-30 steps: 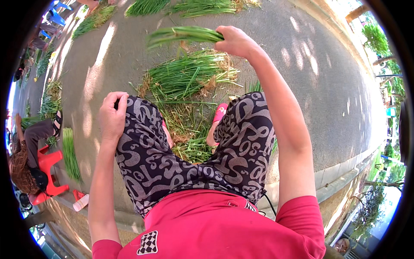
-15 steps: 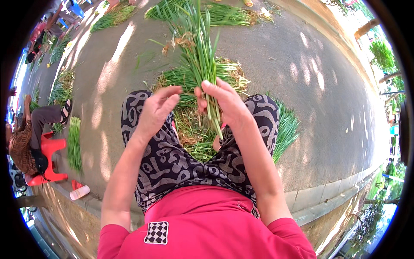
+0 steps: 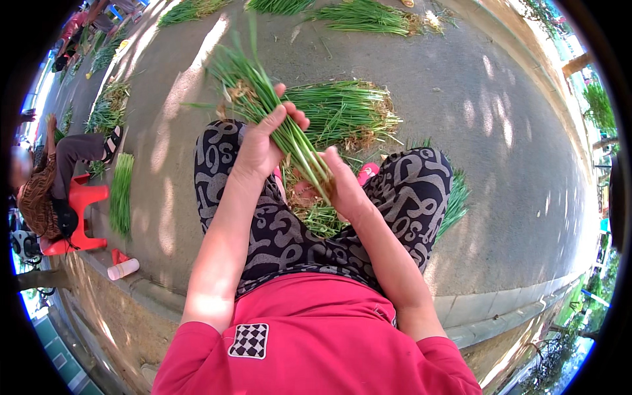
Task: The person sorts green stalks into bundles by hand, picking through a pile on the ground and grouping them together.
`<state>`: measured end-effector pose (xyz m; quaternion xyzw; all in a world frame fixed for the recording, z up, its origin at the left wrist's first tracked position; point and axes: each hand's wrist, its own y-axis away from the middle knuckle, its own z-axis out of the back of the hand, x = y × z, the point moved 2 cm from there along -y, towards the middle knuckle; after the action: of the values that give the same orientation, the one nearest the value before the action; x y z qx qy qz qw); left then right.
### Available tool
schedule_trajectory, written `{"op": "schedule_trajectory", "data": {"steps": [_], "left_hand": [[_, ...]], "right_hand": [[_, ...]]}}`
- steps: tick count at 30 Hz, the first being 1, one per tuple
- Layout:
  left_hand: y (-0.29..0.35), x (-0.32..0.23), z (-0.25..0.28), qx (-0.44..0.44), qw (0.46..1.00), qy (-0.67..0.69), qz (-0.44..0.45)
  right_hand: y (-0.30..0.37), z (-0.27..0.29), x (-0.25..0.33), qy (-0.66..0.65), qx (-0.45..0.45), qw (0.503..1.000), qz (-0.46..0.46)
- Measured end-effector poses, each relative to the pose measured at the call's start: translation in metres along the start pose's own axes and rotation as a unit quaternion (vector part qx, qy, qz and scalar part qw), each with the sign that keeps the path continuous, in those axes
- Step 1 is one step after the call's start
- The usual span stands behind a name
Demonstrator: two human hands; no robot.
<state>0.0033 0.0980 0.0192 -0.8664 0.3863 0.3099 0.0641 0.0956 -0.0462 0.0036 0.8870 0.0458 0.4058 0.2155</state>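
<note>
A bunch of long green stalks (image 3: 299, 146) slants across in front of me, its leafy tops at the upper left with some dry brown leaves among them. Around its middle, my left hand (image 3: 263, 141) is closed, thumb on top. My right hand (image 3: 345, 185) grips the pale lower ends, its fingers partly hidden behind the stems. Past my knees lies a larger pile of green stalks (image 3: 339, 108) with brownish, straw-like ends. Trimmed green and brown scraps (image 3: 322, 222) lie on the ground between my legs.
A neat bundle of stalks (image 3: 122, 197) lies at the left, near a red plastic stool (image 3: 82, 210) with a seated person (image 3: 43, 194). Another green bundle (image 3: 455, 205) rests beside my right knee. More piles (image 3: 368, 16) lie farther off. A pale cup (image 3: 123, 268) lies near the kerb.
My left hand has moved from beside the bunch to close around its middle. The bunch has come lower and tilted left, and my right hand has shifted down to the stem ends.
</note>
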Motion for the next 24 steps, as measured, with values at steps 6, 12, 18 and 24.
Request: {"op": "schedule_trajectory", "data": {"steps": [6,12,18,24], "left_hand": [[0.003,0.0,-0.004,-0.034,0.998,-0.035,-0.039],[0.012,0.021,0.001,-0.026,0.999,-0.034,0.009],[0.014,0.017,0.012,-0.076,0.995,-0.058,0.027],[0.02,0.023,0.009,-0.082,0.988,-0.119,0.055]], "right_hand": [[-0.013,0.018,-0.025,-0.199,-0.186,0.96,0.062],[-0.015,0.001,-0.019,-0.169,-0.135,0.974,0.068],[-0.004,0.021,-0.004,0.202,-0.206,0.941,0.179],[-0.01,0.02,-0.007,0.267,-0.107,0.942,0.175]]}}
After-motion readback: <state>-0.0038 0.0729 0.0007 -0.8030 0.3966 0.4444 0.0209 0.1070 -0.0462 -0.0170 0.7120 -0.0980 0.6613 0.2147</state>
